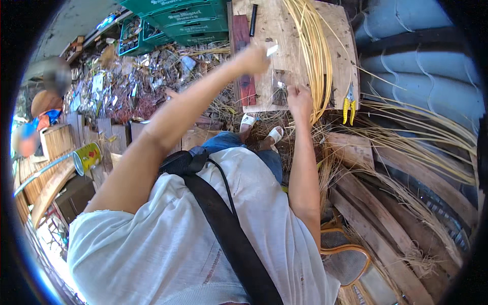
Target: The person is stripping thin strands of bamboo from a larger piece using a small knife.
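My left hand (pixel 254 60) is closed above the wooden work board (pixel 290 30), slightly blurred. A short, flat, whitish piece (pixel 273 50) sticks out of its fingers; its kind is unclear. Lower on the board, my right hand (pixel 300 95) has its fingers pressed together. What they hold, if anything, is too small to make out. Beside them lies a dark plate (pixel 279 99) with a small shiny metal part on it. A bundle of long yellowish cane strips (pixel 317 56) runs along the board, right of both hands.
Yellow-handled shears (pixel 349 107) lie at the board's right edge. A black rod (pixel 253 20) and a reddish wooden strip (pixel 247 91) lie on its left side. Green crates (pixel 185 23) stand beyond. Wooden planks (pixel 391 213) and loose strips (pixel 422 124) spread to the right.
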Demonstrator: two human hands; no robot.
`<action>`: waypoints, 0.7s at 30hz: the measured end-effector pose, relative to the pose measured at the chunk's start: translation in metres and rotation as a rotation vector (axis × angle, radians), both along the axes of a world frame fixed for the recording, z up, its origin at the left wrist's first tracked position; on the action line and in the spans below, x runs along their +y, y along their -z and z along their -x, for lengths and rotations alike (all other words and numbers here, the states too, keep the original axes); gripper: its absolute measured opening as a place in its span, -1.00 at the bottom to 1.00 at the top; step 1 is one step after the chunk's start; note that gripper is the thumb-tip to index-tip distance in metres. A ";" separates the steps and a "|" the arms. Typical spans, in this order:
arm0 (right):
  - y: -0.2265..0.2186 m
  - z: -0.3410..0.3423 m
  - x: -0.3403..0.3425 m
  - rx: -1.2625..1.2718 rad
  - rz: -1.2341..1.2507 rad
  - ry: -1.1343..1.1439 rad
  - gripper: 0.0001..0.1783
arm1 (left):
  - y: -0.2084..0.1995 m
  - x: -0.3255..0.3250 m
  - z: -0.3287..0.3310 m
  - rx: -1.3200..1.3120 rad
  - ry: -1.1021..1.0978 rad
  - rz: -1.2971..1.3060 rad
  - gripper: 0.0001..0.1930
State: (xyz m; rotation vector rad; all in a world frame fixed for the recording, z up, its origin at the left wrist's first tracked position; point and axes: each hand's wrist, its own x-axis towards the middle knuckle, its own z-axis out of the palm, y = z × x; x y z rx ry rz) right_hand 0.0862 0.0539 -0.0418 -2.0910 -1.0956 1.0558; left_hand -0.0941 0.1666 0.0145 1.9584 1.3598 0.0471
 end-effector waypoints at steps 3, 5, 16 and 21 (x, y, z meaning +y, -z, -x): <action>-0.017 0.028 0.007 -0.333 0.176 -0.235 -0.62 | 0.041 -0.068 0.024 -0.143 -0.190 0.222 -0.71; -0.008 0.038 0.014 -0.486 0.166 -0.327 -0.65 | 0.041 -0.084 0.027 -0.215 -0.277 0.277 -0.71; -0.049 0.023 -0.026 -0.465 -0.138 -0.280 -0.75 | 0.001 -0.068 -0.023 -0.536 -0.220 0.629 -0.66; -0.074 0.012 -0.077 -0.331 -0.113 -0.277 -0.79 | 0.011 -0.081 -0.025 -0.614 -0.069 0.584 -0.74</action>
